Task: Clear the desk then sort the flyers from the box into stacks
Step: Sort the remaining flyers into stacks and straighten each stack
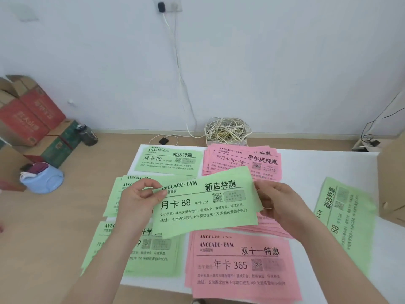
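You hold one light green paper flyer (206,202) above the middle of the white surface (306,172). Bare room lies mostly between the far pink stack (241,161) and the turned green stack (346,222), which lies beside the brown cardboard box (392,183) at the right edge. The near green stack (131,253) hangs over the left edge. I count four green stacks and three pink ones, one pink partly hidden under the flyer. Your left hand (138,200) pinches the flyer's left edge with thumb and curled fingers. Your right hand (278,202) grips its right edge.
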Motion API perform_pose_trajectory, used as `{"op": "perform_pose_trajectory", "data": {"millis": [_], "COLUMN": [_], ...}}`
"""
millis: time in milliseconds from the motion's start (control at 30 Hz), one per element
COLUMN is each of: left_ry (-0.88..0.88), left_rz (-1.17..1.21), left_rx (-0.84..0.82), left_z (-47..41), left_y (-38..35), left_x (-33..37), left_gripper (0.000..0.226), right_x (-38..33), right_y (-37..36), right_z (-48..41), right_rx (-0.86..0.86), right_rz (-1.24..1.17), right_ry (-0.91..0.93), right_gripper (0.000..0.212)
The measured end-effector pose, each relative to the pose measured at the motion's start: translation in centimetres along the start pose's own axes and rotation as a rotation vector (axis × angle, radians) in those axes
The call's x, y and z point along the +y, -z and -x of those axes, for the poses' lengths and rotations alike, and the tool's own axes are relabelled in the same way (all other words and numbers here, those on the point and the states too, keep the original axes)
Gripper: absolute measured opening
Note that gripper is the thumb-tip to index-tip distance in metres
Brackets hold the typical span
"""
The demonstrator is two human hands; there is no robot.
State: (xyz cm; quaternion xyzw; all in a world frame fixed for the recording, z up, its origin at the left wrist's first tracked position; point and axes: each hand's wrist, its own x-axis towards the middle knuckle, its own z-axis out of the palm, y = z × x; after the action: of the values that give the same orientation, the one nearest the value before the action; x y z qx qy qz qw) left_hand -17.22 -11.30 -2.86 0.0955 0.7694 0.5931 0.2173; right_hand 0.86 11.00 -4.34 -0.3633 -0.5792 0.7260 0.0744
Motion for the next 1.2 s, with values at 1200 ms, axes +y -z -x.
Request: {"op": "perform_pose_trajectory", "data": {"millis": [1200], "left_ry": [-0.461], "left_rz": [-1.077], "left_rx": [-0.155], "left_z": [-19.5], "left_y": [2.0], "left_x": [-5.9], "left_gripper": [0.024], "right_x": [0.0], "right_y": [-4.6], "right_z": [-2.7], "right_rx": [0.196], "right_rz": [1.209], "right_ry": [0.032], "right_gripper": [0.062]}}
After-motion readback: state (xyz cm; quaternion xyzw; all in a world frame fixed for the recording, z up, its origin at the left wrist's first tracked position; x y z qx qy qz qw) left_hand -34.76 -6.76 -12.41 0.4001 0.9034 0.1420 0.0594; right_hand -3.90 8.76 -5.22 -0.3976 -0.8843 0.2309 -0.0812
